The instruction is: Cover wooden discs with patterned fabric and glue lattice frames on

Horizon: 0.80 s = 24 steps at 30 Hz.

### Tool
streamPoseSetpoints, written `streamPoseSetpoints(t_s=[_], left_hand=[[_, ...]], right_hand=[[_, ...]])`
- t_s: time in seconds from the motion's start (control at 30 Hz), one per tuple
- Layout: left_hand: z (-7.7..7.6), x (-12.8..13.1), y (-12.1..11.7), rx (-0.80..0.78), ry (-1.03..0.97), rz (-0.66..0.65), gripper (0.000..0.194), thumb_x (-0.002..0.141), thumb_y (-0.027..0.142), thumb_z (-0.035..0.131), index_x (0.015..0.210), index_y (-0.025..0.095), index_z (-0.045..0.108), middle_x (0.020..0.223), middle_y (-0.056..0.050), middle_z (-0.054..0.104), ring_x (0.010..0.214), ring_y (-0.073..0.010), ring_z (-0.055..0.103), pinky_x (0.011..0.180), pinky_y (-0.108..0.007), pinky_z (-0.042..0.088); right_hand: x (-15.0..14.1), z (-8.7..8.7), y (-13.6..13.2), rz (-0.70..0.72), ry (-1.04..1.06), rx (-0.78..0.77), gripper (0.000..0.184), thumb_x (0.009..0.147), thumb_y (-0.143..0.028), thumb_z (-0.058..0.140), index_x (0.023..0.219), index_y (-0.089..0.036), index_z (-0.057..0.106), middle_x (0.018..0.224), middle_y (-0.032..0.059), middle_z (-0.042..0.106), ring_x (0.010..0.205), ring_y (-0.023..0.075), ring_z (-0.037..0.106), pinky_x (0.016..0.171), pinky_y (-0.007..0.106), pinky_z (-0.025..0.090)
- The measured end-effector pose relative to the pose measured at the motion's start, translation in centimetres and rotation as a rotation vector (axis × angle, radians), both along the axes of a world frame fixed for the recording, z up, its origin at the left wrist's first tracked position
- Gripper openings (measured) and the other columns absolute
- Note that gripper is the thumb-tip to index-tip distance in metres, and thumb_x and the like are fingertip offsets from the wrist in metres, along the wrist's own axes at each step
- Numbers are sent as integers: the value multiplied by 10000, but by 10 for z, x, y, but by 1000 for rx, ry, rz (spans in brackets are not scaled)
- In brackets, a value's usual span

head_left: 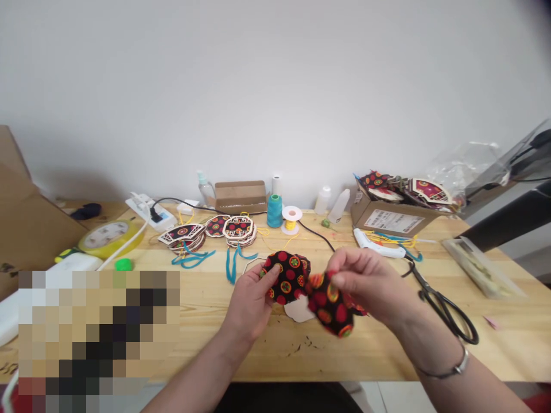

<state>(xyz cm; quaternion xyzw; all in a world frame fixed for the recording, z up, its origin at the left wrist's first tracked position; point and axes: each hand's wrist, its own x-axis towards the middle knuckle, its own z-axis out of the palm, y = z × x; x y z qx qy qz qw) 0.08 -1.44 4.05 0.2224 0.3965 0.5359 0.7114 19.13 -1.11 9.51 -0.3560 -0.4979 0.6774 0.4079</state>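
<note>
Cloth (285, 284), dark with red dots
Left hand (253, 298) clamps it; right hand (372, 280) pinches another piece (332, 312) (blurred) over the table (198, 304).

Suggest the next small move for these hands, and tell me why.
Probably lower the dangling fabric in the right hand onto the wooden table. The left hand holds matching fabric, so both hands are occupied; setting one piece down would likely free a hand for the pale cutout showing between them.
</note>
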Motion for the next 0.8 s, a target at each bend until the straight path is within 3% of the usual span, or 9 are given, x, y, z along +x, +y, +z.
streamPoseSetpoints(t_s=[0.07,0.13,0.2,0.27,0.33,0.4,0.47,0.63,0.8], left_hand=[[2,3,-2,23,6,-43,274,735,224,733,977,120,658,840,-69,737,721,-176,697,659,-256,550],[4,5,-6,51,1,-97,273,746,250,725,978,121,660,859,-77,734,747,-193,698,678,-274,547],[6,6,-9,62,-7,-153,281,746,260,726,980,117,663,866,-85,732,757,-208,699,697,-299,548],[6,7,-12,57,-12,-203,294,737,258,736,980,110,665,865,-92,732,759,-215,701,712,-311,546],[6,6,-14,48,-10,-215,296,739,271,736,972,99,670,855,-100,732,765,-217,700,717,-304,544],[4,6,-15,45,-22,-165,288,758,318,719,939,100,673,851,-102,731,782,-213,698,717,-287,542],[2,5,-16,65,-43,-78,326,776,387,694,961,122,656,884,-96,728,809,-207,694,725,-280,543],[-5,4,-16,169,47,-30,602,682,298,790,1196,261,479,893,-15,711,779,-181,689,724,-312,556],[-15,2,-11,204,289,-61,306,702,298,766,938,162,626,841,-28,708,746,-158,667,726,-287,554]], right_hand=[[-9,0,-9,107,-128,192,34,706,-264,766,715,-261,733,938,34,681,864,181,633,758,326,500],[-16,-6,-9,81,-280,368,56,711,-220,759,722,-275,752,1294,29,545,1210,236,484,985,373,400],[-19,-14,-3,38,-373,412,74,712,-209,755,728,-281,759,1418,7,431,1336,256,339,1062,392,318],[-20,-22,4,70,-361,360,65,704,-215,759,727,-276,762,1337,30,515,1292,253,401,1040,387,342],[-20,-29,9,95,-301,305,41,687,-235,767,717,-263,761,1091,44,635,1082,221,560,929,357,432],[-21,-34,11,41,-283,277,31,675,-257,768,702,-247,756,856,20,631,826,168,599,766,313,479],[-21,-37,13,-58,-318,271,37,671,-263,759,691,-234,750,739,1,592,709,141,563,675,291,463],[-18,-37,17,-199,-333,230,60,646,-274,751,675,-222,739,720,6,608,716,150,562,673,299,449],[-17,-33,16,-199,-353,244,79,640,-289,745,670,-216,739,698,5,617,675,143,567,637,289,463]])
